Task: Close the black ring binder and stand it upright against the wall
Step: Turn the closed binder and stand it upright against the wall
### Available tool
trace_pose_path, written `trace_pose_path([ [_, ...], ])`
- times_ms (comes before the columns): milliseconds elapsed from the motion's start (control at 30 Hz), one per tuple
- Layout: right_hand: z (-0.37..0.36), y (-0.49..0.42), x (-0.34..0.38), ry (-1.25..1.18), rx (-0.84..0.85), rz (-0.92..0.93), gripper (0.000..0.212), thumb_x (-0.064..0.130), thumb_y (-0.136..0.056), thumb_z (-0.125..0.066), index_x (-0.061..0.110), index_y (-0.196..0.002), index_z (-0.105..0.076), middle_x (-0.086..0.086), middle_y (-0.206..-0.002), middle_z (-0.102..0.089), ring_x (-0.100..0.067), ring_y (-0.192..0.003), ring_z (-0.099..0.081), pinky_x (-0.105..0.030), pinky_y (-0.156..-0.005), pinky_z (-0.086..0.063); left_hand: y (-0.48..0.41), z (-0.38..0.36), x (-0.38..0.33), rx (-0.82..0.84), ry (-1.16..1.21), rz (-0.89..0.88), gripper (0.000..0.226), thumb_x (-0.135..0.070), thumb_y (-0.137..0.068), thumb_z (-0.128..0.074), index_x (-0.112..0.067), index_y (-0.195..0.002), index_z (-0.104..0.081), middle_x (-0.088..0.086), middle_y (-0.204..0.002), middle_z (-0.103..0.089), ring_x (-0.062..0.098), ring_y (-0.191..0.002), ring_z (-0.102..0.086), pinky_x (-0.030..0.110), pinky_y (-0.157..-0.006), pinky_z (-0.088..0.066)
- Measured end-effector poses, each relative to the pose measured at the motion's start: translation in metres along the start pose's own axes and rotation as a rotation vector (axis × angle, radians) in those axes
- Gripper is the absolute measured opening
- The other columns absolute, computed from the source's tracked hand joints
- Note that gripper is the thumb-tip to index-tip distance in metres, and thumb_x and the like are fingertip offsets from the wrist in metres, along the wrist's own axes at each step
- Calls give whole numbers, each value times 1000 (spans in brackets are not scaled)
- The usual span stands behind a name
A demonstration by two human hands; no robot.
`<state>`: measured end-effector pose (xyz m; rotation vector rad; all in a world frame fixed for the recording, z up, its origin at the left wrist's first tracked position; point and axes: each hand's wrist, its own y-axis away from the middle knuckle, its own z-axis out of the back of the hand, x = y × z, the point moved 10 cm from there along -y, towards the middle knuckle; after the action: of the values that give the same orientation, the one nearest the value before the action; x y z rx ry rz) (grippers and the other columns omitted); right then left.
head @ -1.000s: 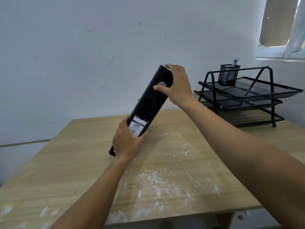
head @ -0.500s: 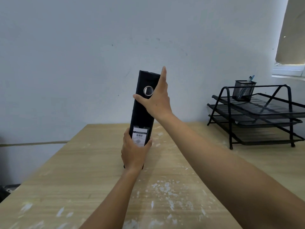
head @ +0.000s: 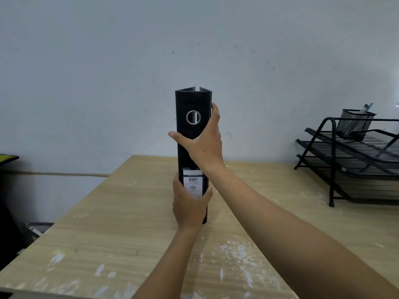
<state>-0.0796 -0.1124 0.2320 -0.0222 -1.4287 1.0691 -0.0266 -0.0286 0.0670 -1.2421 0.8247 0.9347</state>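
The black ring binder point(head: 190, 134) stands upright and closed, spine toward me, with a metal finger ring near the top and a white barcode label lower down. Its bottom end is on the wooden table point(head: 108, 223), some way in front of the white wall point(head: 129, 72). My left hand point(head: 189, 206) grips the binder's lower end from the front. My right hand point(head: 205, 145) wraps around the middle of the spine, thumb on the left side and fingers on the right.
A black wire paper tray rack point(head: 354, 160) stands at the right back of the table, with a mesh pen cup point(head: 355, 124) on top. White paint flecks mark the table's near part. A dark object point(head: 8, 158) sits off the table's left edge.
The binder went from leaning to the right to standing straight up, and it has moved farther from me. My right hand slid down from the top to the middle of the spine.
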Motion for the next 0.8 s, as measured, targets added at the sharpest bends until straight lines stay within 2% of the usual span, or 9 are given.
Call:
trace_pose_path([
  [100,-3,6,-7,-11,-6,7,117,52,-62,-84,35,-149,-7,3,-153,-34,-20,-136,-41,-49,-108,-40,6,-1,4,9,-17,-23,95,-33,-65,-82,-27,-140,-23,-4,-130,-51,17,-109,-57,35,-74,-51],
  [200,-7,11,-14,-10,2,6,115,50,-62,-84,35,-147,-8,3,-150,-37,-20,-134,-44,-48,-106,-42,13,-2,12,35,-29,-8,99,-33,-66,-81,-37,-140,-16,-9,-137,-45,16,-113,-55,38,-76,-53],
  [300,-10,13,-16,-22,-2,15,109,44,-63,-83,32,-146,-14,5,-143,-43,-19,-127,-50,-47,-101,-47,14,-3,13,53,56,2,99,-27,-66,-82,-37,-141,-18,-16,-135,-43,5,-110,-50,28,-81,-48],
  [400,-13,12,-13,-30,-6,37,103,37,-66,-83,28,-146,-18,5,-139,-46,-19,-122,-53,-44,-98,-49,14,-2,9,58,152,3,99,-20,-68,-83,-37,-142,-20,-42,-121,-33,-7,-109,-43,15,-86,-41],
  [467,-16,13,-9,-33,-5,55,100,34,-68,-82,26,-146,-20,4,-139,-46,-18,-121,-53,-40,-97,-50,14,-1,9,58,183,-12,97,-17,-68,-83,-43,-139,-20,-47,-116,-30,-14,-109,-43,12,-87,-39],
  [567,-17,13,-5,-45,-7,74,98,32,-69,-82,25,-146,-22,5,-137,-47,-17,-119,-54,-34,-94,-50,15,4,8,49,206,-16,94,-17,-69,-83,-52,-128,-19,-45,-116,-34,-23,-110,-40,11,-87,-40],
  [667,-19,13,-2,-67,-5,74,97,32,-68,-82,26,-145,-22,5,-135,-48,-17,-118,-55,-33,-93,-51,15,9,6,47,215,-26,91,-15,-70,-82,-51,-125,-19,-44,-113,-34,-31,-104,-37,-2,-77,-37],
  [733,-20,13,1,-89,-5,70,96,33,-68,-81,28,-144,-22,6,-132,-50,-17,-115,-56,-32,-91,-51,12,15,6,39,206,-39,90,-17,-69,-83,-47,-130,-24,-38,-116,-38,-23,-106,-42,-1,-76,-37],
  [800,-23,11,5,-105,-7,66,96,33,-68,-81,29,-143,-22,5,-130,-51,-17,-113,-57,-31,-90,-50,6,23,6,29,184,-59,91,-19,-68,-84,-38,-138,-27,-27,-121,-43,-9,-109,-46,7,-83,-39],
])
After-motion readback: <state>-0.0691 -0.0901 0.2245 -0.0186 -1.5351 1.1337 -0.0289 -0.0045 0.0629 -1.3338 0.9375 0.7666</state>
